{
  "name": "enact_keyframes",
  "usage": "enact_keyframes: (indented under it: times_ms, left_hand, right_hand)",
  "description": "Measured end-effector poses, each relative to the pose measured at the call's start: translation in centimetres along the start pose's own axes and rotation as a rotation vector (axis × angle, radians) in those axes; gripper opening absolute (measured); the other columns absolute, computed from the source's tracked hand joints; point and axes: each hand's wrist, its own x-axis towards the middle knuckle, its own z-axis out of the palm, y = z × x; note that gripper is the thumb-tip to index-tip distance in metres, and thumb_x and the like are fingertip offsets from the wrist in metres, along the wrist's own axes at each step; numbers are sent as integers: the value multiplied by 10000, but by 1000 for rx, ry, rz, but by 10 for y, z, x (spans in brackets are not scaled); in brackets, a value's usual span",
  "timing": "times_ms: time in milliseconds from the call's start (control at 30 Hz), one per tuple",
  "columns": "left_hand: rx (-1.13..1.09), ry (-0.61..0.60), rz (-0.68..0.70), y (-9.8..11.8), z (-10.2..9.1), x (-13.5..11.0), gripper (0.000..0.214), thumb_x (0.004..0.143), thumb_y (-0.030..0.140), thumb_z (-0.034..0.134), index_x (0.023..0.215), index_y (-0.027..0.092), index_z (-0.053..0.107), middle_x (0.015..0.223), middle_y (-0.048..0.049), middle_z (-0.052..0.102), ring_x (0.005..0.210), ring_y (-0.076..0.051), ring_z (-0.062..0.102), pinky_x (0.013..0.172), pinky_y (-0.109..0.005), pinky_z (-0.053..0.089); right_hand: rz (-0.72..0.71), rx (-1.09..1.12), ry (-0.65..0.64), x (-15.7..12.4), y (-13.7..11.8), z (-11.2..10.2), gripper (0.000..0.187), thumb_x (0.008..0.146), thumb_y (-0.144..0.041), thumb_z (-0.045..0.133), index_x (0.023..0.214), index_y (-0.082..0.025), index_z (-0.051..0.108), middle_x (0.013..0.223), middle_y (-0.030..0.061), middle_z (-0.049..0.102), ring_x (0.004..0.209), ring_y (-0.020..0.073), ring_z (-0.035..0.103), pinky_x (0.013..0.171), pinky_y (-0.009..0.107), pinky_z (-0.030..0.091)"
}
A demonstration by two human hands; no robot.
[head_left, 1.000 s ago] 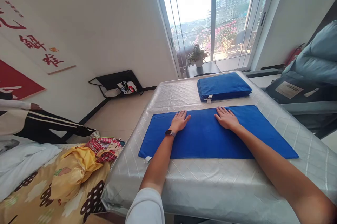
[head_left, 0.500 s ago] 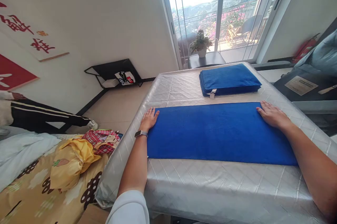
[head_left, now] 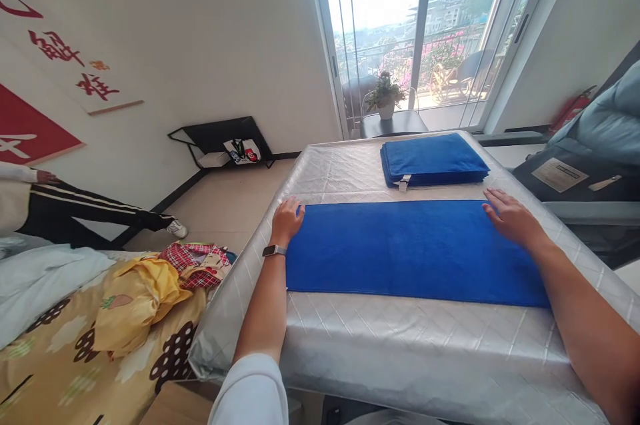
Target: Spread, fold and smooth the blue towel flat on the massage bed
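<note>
Blue cloth [head_left: 400,252] is spread flat at six o'clock of a smaller blue stack [head_left: 433,157], with the right hand [head_left: 512,216] held open at its two o'clock edge and the left hand [head_left: 287,220], grip not discernible, at ten o'clock

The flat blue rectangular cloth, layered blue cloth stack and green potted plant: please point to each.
Flat blue rectangular cloth [head_left: 400,252], head view: middle of its surface.
Layered blue cloth stack [head_left: 434,154], head view: top surface.
Green potted plant [head_left: 386,88], head view: leaves.
</note>
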Motion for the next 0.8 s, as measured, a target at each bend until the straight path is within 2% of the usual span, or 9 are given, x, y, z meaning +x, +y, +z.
enact_keyframes:
  times_ms: [100, 167, 233, 300, 400, 467, 533, 667, 800]
  left_hand:
    - [-89, 13, 130, 47, -11, 1, 378, 1050, 335, 398, 1241, 220, 703, 1352, -73, 676, 1289, -238, 593, 1151, -408, 440]
    - [-148, -57, 258, 90, -6, 1, 405, 1071, 397, 384, 1295, 229, 678, 1358, -62, 678, 1293, -216, 596, 1146, -367, 443]
    - [-175, -179, 419, 134, 9, 2, 478, 1081, 476, 361, 1365, 210, 639, 1435, -75, 632, 1353, -214, 558, 1179, -356, 405]
    - [-179, -251, 500, 173, 30, 2, 560, 1086, 517, 316, 1429, 169, 590, 1522, -107, 555, 1433, -223, 483, 1224, -371, 343]
    - [-169, -311, 453, 209, 62, 1, 618, 1094, 514, 235, 1536, 151, 471, 1600, -140, 452, 1511, -231, 379, 1254, -422, 295]
    - [-162, -356, 421, 218, 75, -1, 625, 1094, 508, 203, 1579, 171, 409, 1628, -134, 404, 1537, -234, 329, 1268, -453, 263]
    - [-164, -386, 419, 218, 82, -3, 648, 1091, 522, 180, 1594, 168, 384, 1650, -125, 363, 1554, -231, 287, 1283, -451, 222]
    - [-176, -429, 410, 209, 79, -1, 741, 1073, 592, 131, 1600, 126, 364, 1667, -126, 323, 1568, -222, 246, 1293, -420, 190]
    - [-166, -471, 340, 191, 73, 3, 769, 1058, 630, 119, 1619, 145, 325, 1685, -118, 283, 1578, -224, 212, 1297, -433, 158]
  right_hand:
    - [-115, 63, 63, 7, -40, -8, 591, 1063, -378, 271, 1479, -64, 550, 1555, 182, 500, 1507, 247, 372, 1271, 417, 262]
    - [-190, 107, 44, 14, -83, -7, 592, 1063, -399, 275, 1475, -86, 561, 1519, 166, 546, 1474, 252, 429, 1255, 429, 309]
    - [-256, 126, -37, 19, -131, 1, 599, 1063, -409, 275, 1506, -99, 534, 1534, 158, 531, 1477, 254, 427, 1248, 430, 323]
    - [-291, 120, -136, 22, -176, 16, 597, 1062, -416, 284, 1543, -134, 498, 1574, 130, 488, 1504, 254, 383, 1260, 441, 291]
    - [-249, 88, -238, 23, -219, 43, 611, 1065, -412, 262, 1610, -171, 395, 1649, 89, 373, 1555, 241, 268, 1275, 444, 231]
    - [-190, 62, -268, 21, -230, 57, 621, 1063, -394, 236, 1634, -173, 340, 1676, 80, 313, 1571, 235, 218, 1279, 442, 201]
    - [-156, 46, -295, 21, -229, 64, 645, 1063, -418, 213, 1643, -154, 313, 1693, 83, 264, 1577, 236, 191, 1284, 436, 174]
    - [-129, 38, -349, 23, -215, 64, 724, 1061, -518, 166, 1648, -110, 282, 1707, 94, 209, 1583, 238, 165, 1289, 441, 135]
    - [-38, 30, -364, 26, -191, 56, 751, 1054, -554, 154, 1657, -117, 249, 1713, 80, 192, 1587, 225, 146, 1291, 442, 115]
